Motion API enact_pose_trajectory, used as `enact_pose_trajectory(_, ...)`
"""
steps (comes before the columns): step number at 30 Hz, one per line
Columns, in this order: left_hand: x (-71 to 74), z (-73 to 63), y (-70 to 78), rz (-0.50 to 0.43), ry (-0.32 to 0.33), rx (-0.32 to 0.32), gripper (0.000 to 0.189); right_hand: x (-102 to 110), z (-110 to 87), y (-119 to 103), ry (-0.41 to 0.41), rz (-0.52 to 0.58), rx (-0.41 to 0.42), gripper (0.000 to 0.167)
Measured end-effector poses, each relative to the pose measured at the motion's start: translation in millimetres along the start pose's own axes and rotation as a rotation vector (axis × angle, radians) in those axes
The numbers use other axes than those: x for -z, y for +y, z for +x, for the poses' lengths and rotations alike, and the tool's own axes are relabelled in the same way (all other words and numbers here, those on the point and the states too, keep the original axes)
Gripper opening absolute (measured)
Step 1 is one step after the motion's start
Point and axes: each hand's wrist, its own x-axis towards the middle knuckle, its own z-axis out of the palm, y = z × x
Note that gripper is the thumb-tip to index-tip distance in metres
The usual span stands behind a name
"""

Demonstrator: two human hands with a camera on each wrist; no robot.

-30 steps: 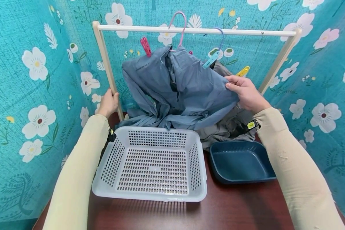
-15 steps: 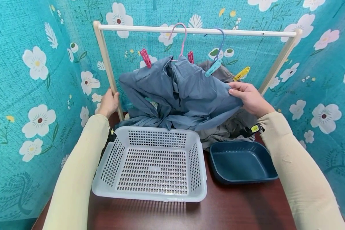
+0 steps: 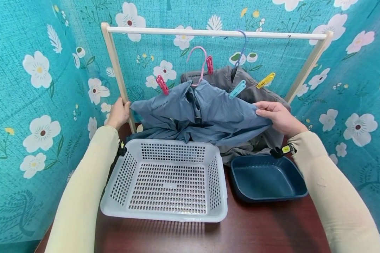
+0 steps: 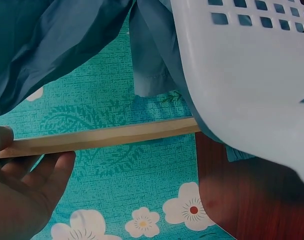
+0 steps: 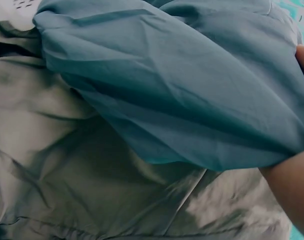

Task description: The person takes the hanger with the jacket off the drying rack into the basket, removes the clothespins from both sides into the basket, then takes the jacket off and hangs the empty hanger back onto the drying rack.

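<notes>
My left hand (image 3: 118, 114) grips the left wooden post (image 4: 104, 137) of a small clothes rack; thumb and fingers lie on either side of it in the left wrist view. At the other side, my right hand (image 3: 280, 117) pinches the shoulder of a blue-grey jacket (image 3: 221, 109). The jacket sags in folds behind the basket, a pink hanger (image 3: 204, 66) in its collar. That hanger's hook stands below the rail (image 3: 164, 32), apart from it. A red clothespin (image 3: 162, 85) and a light blue clothespin (image 3: 237, 89) sit on the jacket's shoulders.
Behind hangs a grey jacket (image 3: 256, 80) on a blue hanger (image 3: 243, 45), with another red clothespin (image 3: 209, 65) and a yellow clothespin (image 3: 266, 80). In front stand a white perforated basket (image 3: 222, 175) and a dark blue tub (image 3: 240, 191) on the brown table (image 3: 256, 228). Floral cloth surrounds everything.
The pink hanger's hook has come down from the rail, and the blue-grey jacket has sunk with it. My right hand has moved down and right, still pinching the jacket. The left hand stays put.
</notes>
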Motion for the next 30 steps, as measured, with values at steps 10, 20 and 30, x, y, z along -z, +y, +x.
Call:
enact_pose_trajectory(10,2.0,-2.4,0.1,-0.034,-0.025,0.009,0.042,-1.5,-13.0,14.1,-0.054,0.003,-0.02,0.027)
enact_pose_trajectory(20,10.7,-3.3,4.3,-0.037,-0.104,0.034,0.05,-4.8,-18.8,22.6,-0.108,0.058,-0.002,0.027)
enact_pose_trajectory(30,32.6,-24.4,17.1,0.24,-0.404,0.116,0.06,-7.8,-17.5,24.4,-0.121,0.062,0.014,0.027)
